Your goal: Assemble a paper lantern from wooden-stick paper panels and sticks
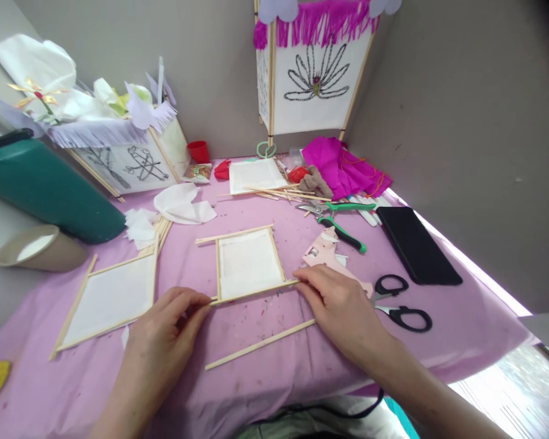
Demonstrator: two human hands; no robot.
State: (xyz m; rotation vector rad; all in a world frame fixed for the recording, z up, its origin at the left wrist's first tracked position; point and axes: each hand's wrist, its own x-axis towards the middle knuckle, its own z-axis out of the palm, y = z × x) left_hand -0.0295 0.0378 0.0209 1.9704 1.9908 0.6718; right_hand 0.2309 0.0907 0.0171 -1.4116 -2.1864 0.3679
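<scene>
A thin wooden stick (pixel 256 293) lies along the near edge of a small white panel (pixel 247 263) framed with sticks. My left hand (pixel 167 338) pinches the stick's left end between thumb and fingers. At its right end, my right hand (pixel 336 308) does the same. Closer to me, a loose stick (pixel 260 344) rests on the cloth, its right end reaching under my right hand. Left of my left hand lies another framed white panel (pixel 110 299). Black-handled scissors (pixel 400 308) and a pink glue gun (pixel 332 256) are beside my right hand, the gun partly hidden by it.
Pruning shears (pixel 343 219) and a black phone (pixel 416 247) lie to the right on the pink tablecloth (pixel 174 405). Decorated paper lanterns (pixel 318 79) stand behind. A green bottle (pixel 50 186) and a beige cup (pixel 43 250) are at left. Loose sticks (pixel 283 192) lie farther back.
</scene>
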